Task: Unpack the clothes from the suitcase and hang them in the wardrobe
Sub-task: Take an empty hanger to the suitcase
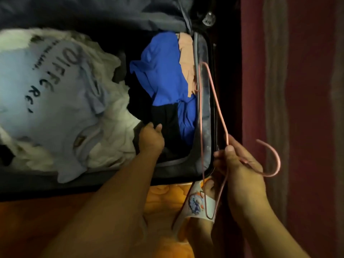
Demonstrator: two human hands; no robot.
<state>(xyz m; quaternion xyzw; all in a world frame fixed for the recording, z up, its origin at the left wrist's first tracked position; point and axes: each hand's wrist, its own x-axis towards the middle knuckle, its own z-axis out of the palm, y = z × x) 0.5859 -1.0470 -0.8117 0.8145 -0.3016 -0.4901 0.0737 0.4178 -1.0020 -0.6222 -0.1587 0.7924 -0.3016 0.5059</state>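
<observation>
We lose the open suitcase (202, 170) past the left and top edges, the print on the pale T-shirt (46, 81) is blurred and folded out of reading, and the fingertips of the left hand (151, 138) vanish into the black garment (165, 123).

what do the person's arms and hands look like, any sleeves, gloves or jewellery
Both forearms are bare right up to the bottom edge of the picture, so no sleeves show. The left hand and right hand wear no gloves, and no watch, bracelet or ring is visible on either. The light is dim, so a thin ring could go unseen. Nails look short and unpainted.
</observation>
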